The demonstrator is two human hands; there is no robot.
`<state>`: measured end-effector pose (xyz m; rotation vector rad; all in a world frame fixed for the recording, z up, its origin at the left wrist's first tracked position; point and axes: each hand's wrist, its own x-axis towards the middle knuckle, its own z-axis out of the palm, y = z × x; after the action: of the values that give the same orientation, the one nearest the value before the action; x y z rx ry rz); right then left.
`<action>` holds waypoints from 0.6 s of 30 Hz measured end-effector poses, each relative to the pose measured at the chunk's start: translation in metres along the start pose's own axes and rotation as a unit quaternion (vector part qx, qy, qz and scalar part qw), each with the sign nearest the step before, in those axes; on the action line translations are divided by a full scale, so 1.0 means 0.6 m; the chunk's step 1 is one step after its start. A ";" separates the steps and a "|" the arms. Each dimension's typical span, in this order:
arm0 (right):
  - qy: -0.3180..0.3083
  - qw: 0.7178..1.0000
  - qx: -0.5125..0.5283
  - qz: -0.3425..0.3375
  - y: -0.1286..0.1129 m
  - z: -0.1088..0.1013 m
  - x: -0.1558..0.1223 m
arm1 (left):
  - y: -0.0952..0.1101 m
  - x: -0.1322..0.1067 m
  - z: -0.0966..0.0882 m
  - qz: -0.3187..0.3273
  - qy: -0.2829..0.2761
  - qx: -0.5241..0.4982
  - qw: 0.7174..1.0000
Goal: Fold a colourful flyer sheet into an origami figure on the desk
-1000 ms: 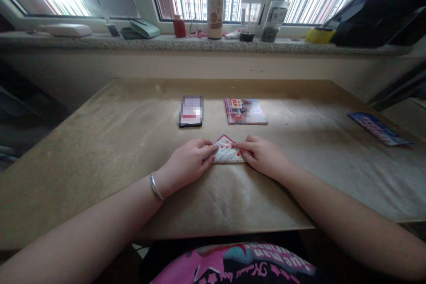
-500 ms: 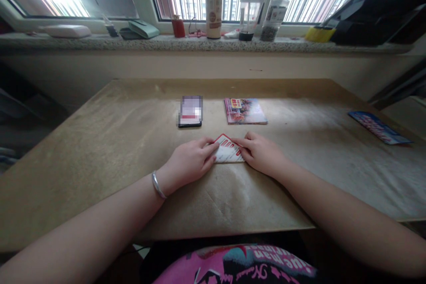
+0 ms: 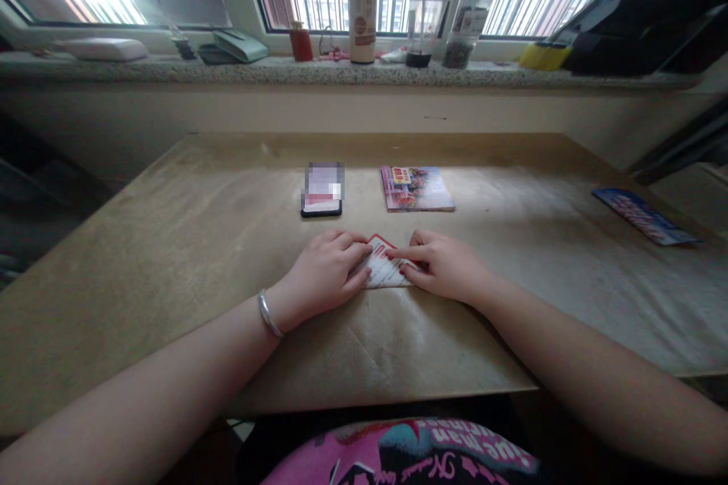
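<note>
A small folded paper leaflet (image 3: 384,268), white with red print, lies flat on the brown table (image 3: 171,258) just in front of me. My left hand (image 3: 321,276) rests on its left part with fingers curled and pressed down. My right hand (image 3: 444,265) presses its right side, index finger stretched along the fold. The paper's lower corners are hidden under both hands. A silver bangle sits on my left wrist.
A black phone (image 3: 321,189) and a colourful leaflet (image 3: 416,188) lie farther back on the table. A blue leaflet (image 3: 642,216) lies at the right edge. The windowsill (image 3: 341,74) holds a tall bottle (image 3: 362,0), jars, a red cup and other items.
My hands have closed in slightly over the folded paper, covering more of it. My right index finger has slid leftward along the fold. The view shifted a little.
</note>
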<state>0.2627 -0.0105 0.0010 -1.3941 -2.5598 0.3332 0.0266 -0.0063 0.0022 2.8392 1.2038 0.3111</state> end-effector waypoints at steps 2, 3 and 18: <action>-0.010 1.000 0.014 -0.019 -0.002 -0.001 -0.002 | 0.002 -0.002 -0.001 0.008 -0.004 -0.012 1.000; -0.012 0.999 0.020 -0.026 -0.003 -0.001 -0.002 | 0.003 -0.003 -0.001 0.010 -0.003 -0.015 1.000; -0.006 0.998 -0.058 -0.022 -0.006 0.010 0.002 | 0.001 0.003 0.021 -0.034 -0.051 0.009 0.998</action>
<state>0.2573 -0.0121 -0.0033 -1.3739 -2.6531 0.1890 0.0305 -0.0049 -0.0096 2.7831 1.2849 0.1520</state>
